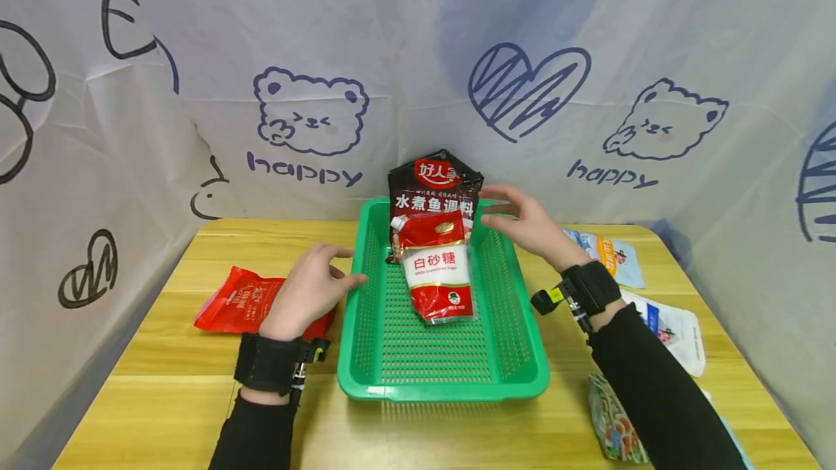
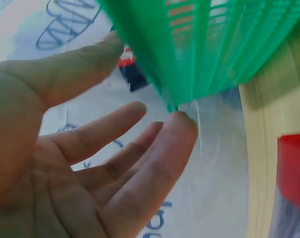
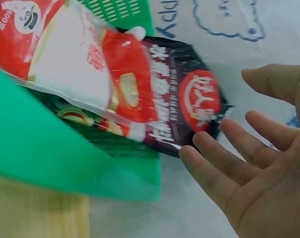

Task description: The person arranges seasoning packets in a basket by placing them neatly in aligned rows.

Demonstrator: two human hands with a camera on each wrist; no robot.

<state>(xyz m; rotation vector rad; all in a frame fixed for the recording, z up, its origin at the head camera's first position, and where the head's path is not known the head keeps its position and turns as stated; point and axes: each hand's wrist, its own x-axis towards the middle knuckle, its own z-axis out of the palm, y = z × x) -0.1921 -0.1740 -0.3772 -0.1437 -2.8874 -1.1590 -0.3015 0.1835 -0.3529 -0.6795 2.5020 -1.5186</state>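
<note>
A green plastic basket (image 1: pixel 444 392) stands on the table. Inside it a red and white bag of white sugar (image 1: pixel 436 267) leans on a black packet of fish seasoning (image 1: pixel 435 180), whose top rises above the far rim. My left hand (image 1: pixel 312 289) is at the basket's left rim, fingers loosely spread, thumb close to the rim; whether it touches is hard to tell. My right hand (image 1: pixel 529 227), fingers apart, is beside the black packet's upper right edge. In the right wrist view its fingertips (image 3: pixel 202 141) are at the packet's edge, and I cannot tell if they touch.
A red packet (image 1: pixel 244 299) lies left of the basket, partly behind my left hand. To the right lie a blue and orange packet (image 1: pixel 610 256), a white packet (image 1: pixel 675 332) and a green patterned packet (image 1: pixel 610 419), partly under my right arm. A white cloth (image 1: pixel 418 93) with drawings hangs behind.
</note>
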